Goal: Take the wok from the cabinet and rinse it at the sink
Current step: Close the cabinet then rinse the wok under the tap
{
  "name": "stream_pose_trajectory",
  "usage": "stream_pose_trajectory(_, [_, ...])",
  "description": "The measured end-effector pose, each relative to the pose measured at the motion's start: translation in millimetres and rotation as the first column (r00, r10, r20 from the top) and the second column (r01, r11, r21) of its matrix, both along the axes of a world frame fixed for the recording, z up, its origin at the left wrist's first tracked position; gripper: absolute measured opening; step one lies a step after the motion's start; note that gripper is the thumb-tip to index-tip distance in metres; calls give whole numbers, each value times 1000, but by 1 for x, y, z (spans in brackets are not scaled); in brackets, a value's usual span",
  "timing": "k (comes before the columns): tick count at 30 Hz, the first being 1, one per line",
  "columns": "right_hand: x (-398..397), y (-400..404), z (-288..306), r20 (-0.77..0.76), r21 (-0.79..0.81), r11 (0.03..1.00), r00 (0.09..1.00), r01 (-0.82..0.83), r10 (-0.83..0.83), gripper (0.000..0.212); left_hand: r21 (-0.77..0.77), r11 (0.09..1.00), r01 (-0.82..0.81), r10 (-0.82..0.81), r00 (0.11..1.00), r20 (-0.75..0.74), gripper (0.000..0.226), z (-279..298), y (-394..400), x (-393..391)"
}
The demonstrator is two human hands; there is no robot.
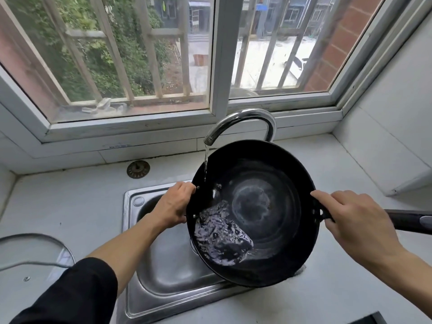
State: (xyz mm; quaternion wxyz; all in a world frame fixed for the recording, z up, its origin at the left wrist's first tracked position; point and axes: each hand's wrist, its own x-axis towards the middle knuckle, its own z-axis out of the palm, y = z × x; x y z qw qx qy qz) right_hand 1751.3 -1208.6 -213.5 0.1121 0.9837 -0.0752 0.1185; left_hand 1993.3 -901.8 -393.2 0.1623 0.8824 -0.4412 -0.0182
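Window light falls on a pale counter (70, 206) with a steel sink (173, 265). Over the sink, the wok (268, 218) tilts left under the tap (243, 122); water pools at its low left side. Left hand (173, 204) clenches the rim, right hand (357, 220) grips the handle (411, 220) base. To rinse well, I'd swirl the pool around the whole wall, then tip it out.
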Motion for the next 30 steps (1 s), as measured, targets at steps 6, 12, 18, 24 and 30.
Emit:
stream_pose_trajectory(6, [14, 0, -16, 60, 41, 998, 997, -46, 44, 61, 6, 999, -53, 52, 996, 66, 74, 6, 14, 9])
stream_pose_trajectory(12, [36, 2, -30, 82, 101, 993, 995, -67, 59, 61, 56, 992, -109, 100, 985, 141, 64, 20, 30, 24])
stream_pose_trajectory(18, [59, 4, -44, 118, 183, 980, 992, -76, 54, 63, 102, 981, -163, 134, 960, 245, 56, 36, 43, 42])
stream_pose_trajectory(24, [81, 4, -61, 142, 267, 957, 986, -118, 82, 61, 117, 970, -211, 166, 936, 309, 61, 50, 59, 54])
stream_pose_trajectory(30, [99, 8, -84, 201, 313, 933, 973, -176, 116, 60, 118, 954, -275, 220, 912, 346, 69, 60, 79, 56])
